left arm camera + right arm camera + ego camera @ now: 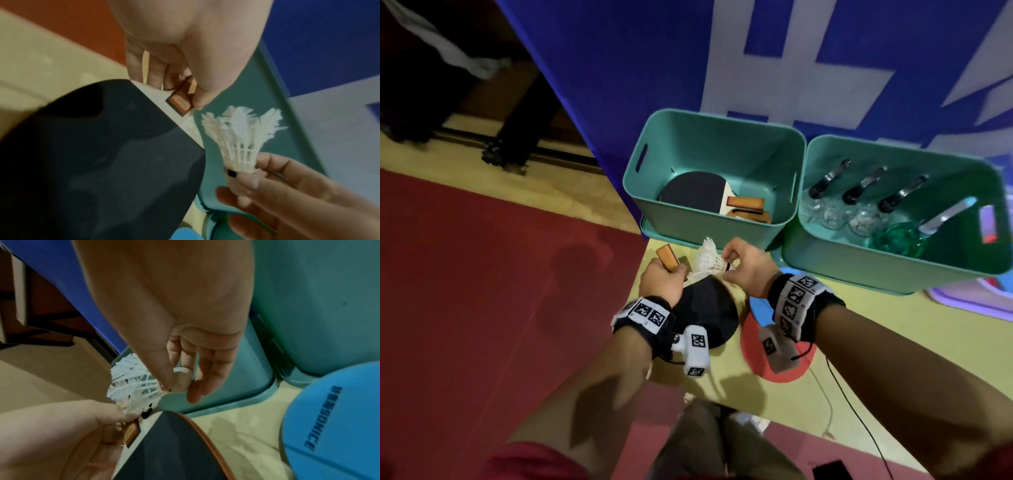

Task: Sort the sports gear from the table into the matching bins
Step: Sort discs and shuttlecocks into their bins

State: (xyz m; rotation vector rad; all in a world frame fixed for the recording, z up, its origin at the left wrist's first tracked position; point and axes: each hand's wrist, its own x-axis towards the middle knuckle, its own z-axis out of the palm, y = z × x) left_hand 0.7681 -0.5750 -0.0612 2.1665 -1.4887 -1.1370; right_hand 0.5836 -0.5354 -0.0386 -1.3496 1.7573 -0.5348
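My left hand [666,274] grips the wooden handle [666,257] of a black table-tennis paddle [705,313], whose blade lies low over the table's front left corner. The left wrist view shows the fingers [156,73] curled round the handle [180,101] above the blade [102,162]. My right hand [729,262] pinches a white feather shuttlecock [714,262] by its cork, just right of the left hand. The thumb and fingers [197,386] close on the cork [180,380], feathers [131,381] pointing left. Both hands hover just in front of the left teal bin [709,221].
The left teal bin holds paddles [698,192]. The right teal bin [859,255] holds several clear pieces with dark handles [859,192]. A blue disc [760,306] and a red disc [755,359] lie under my right wrist. The red floor [500,291] drops off at left.
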